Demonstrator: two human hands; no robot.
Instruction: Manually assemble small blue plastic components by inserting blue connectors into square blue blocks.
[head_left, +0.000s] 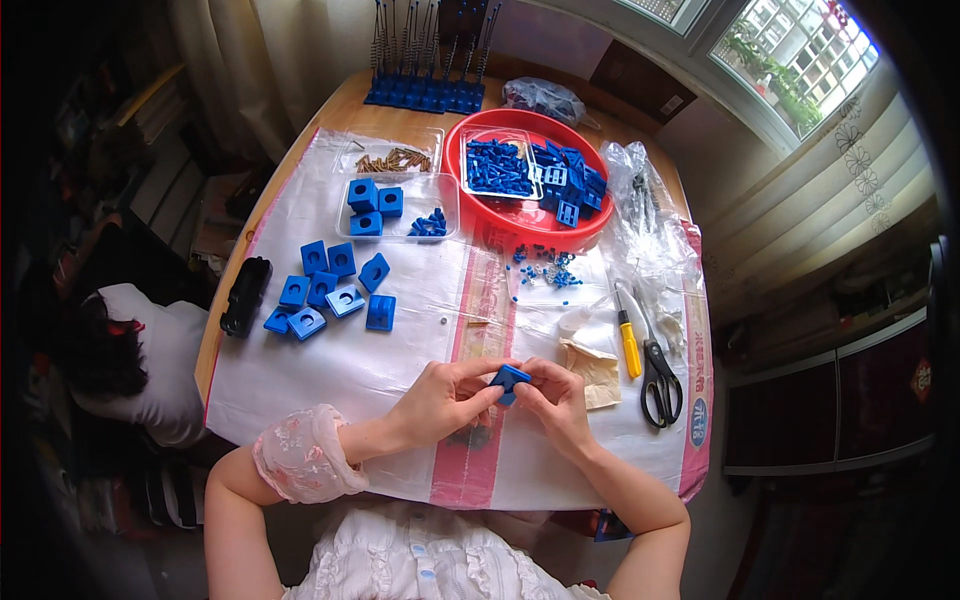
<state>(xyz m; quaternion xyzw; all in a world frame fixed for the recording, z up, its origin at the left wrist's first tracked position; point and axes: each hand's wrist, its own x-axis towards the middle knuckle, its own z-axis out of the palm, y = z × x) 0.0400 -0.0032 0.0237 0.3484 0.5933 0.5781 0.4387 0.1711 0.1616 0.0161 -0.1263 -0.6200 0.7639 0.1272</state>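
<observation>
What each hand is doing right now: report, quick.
Left hand: closed, holding the small blue plastic block by its left side.
Right hand: closed, holding the same block's right side.

Ahead to my right I see a daylit window (800,65) and a flower-patterned curtain (810,205); a dark cabinet (785,425) stands rightward.

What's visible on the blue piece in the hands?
The blue piece is small and blocky, with a smooth, slightly glossy, plastic-looking surface. It is held tilted over the near part of the white sheet, pinched by the left hand on one side and the right hand on the other. Both partly cover it; finer detail is too small to tell.
</observation>
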